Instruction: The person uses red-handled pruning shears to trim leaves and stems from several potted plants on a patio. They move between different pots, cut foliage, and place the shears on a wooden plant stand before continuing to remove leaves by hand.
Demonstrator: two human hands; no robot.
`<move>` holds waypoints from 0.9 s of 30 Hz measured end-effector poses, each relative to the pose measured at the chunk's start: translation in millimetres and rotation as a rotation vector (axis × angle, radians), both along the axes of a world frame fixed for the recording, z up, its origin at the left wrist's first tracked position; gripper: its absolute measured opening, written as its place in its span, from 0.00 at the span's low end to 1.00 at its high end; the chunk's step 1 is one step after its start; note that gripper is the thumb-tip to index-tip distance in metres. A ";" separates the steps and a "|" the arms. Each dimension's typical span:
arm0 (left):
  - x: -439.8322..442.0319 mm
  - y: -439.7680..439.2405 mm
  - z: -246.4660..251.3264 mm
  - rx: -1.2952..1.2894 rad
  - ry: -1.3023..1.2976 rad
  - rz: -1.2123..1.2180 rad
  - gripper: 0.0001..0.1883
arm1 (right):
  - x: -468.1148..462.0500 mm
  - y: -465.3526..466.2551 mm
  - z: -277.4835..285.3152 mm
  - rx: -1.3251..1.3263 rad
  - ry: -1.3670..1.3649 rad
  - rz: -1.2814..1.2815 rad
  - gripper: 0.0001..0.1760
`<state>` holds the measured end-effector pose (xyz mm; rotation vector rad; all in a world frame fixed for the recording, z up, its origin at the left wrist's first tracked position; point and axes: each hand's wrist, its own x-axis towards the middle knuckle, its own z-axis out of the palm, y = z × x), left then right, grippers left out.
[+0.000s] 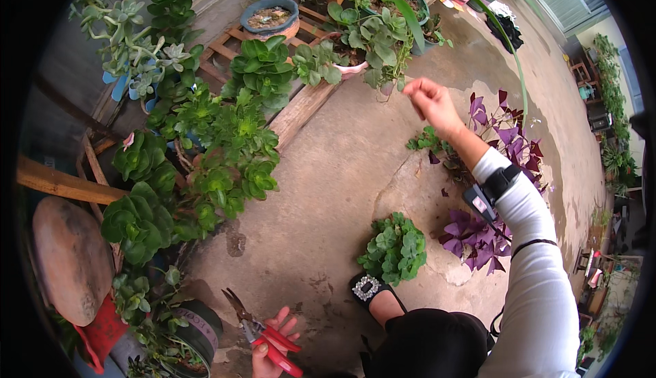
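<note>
My left hand (269, 344), palm up at the lower edge, holds red-handled pruning shears (261, 334). Its thumb lies over a handle, some fingers are spread, and the blades point up and left, slightly apart. My right hand (429, 102) reaches out at the upper middle with curled fingers. Its fingertips are at the edge of trailing leaves (382, 45) hanging from a pink-rimmed pot (353, 68); whether they pinch a leaf or stem is unclear. A purple-leaved oxalis (476, 237) grows below my right forearm. A rounded green leafy plant (394, 250) stands beside my shoe (366, 288).
Green succulents (230, 142) crowd the left side along a wooden beam (307, 111). A blue-rimmed pot (271, 17) sits on wooden slats at the top. At lower left are a large stone (74, 260), a red bag (102, 332) and a dark green pot (197, 329).
</note>
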<state>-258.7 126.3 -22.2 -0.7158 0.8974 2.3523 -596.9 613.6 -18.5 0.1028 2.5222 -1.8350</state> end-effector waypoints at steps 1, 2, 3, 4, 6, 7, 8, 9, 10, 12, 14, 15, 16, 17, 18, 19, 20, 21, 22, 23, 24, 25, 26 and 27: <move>-0.4 0.4 -0.4 -0.002 -0.008 -0.004 0.36 | 15.1 -4.0 -1.1 -0.004 -0.042 0.061 0.08; -1.3 0.4 -0.5 -0.004 -0.015 -0.008 0.36 | 28.0 -8.2 -2.0 0.008 -0.068 0.108 0.08; -2.0 0.6 -0.5 0.000 -0.009 -0.010 0.35 | 38.7 -12.6 -2.6 0.023 -0.096 0.151 0.09; -3.0 1.2 -0.5 0.004 -0.003 -0.010 0.35 | 47.2 -16.4 -2.4 0.061 -0.168 0.168 0.09; -5.2 2.3 -0.9 0.016 0.009 -0.008 0.35 | 64.3 -23.4 -2.6 0.294 -0.056 0.353 0.09; -6.2 2.7 -1.1 0.022 0.014 -0.004 0.35 | 70.1 -26.2 -3.2 0.445 0.004 0.456 0.09; -6.8 3.2 -1.3 0.028 0.018 0.000 0.35 | 74.4 -31.4 -6.8 0.426 -0.023 0.544 0.09; -7.1 3.6 -1.4 0.028 0.017 -0.002 0.35 | 77.8 -35.7 -11.1 0.473 -0.125 0.619 0.09; -7.1 3.8 -1.5 0.027 0.015 -0.005 0.35 | 82.1 -37.2 -14.7 0.363 -0.274 0.716 0.12; -6.9 3.3 -1.9 0.025 0.014 -0.010 0.35 | 80.9 -34.7 -24.0 0.157 -0.405 0.682 0.14; -5.6 2.5 -2.2 0.025 0.012 -0.014 0.35 | 67.6 -27.9 -36.4 0.039 -0.416 0.527 0.17; -5.2 2.3 -2.5 0.025 0.007 -0.010 0.35 | 50.3 -23.8 -44.3 0.061 -0.376 0.335 0.15; -4.8 2.0 -2.5 0.026 0.003 -0.007 0.35 | 32.4 -16.2 -49.8 0.130 -0.283 0.140 0.15; -4.9 1.9 -2.4 0.026 -0.001 -0.004 0.35 | 9.4 -9.3 -55.7 0.131 -0.266 -0.054 0.14; -4.7 1.6 -1.6 0.035 0.000 -0.020 0.36 | -13.4 -1.8 -59.7 0.049 -0.253 -0.217 0.14; -4.9 1.6 -0.7 0.045 0.003 -0.036 0.37 | -33.0 5.1 -62.7 -0.027 -0.250 -0.351 0.14; -5.7 1.4 0.1 0.054 0.005 -0.052 0.39 | -50.4 10.6 -64.6 -0.050 -0.222 -0.419 0.14; -6.6 1.4 1.3 0.049 0.000 -0.064 0.39 | -63.3 12.4 -67.7 0.003 -0.154 -0.482 0.16; -7.4 2.0 2.0 0.043 -0.004 -0.076 0.39 | -75.9 12.5 -69.5 0.015 -0.158 -0.508 0.17; -7.7 2.4 2.8 0.038 -0.011 -0.086 0.39 | -85.6 10.8 -71.3 0.045 -0.184 -0.562 0.18; -8.5 2.5 2.8 0.035 -0.014 -0.085 0.39 | -93.5 6.6 -73.4 0.016 -0.194 -0.557 0.17; -8.7 2.2 2.7 0.032 -0.019 -0.085 0.39 | -98.9 1.5 -75.4 -0.006 -0.210 -0.562 0.16; -8.2 1.7 2.1 0.031 -0.024 -0.085 0.39 | -102.2 -2.4 -76.3 -0.021 -0.237 -0.570 0.15; -7.6 0.7 0.9 0.033 -0.022 -0.076 0.39 | -104.0 -5.8 -76.9 -0.068 -0.190 -0.588 0.13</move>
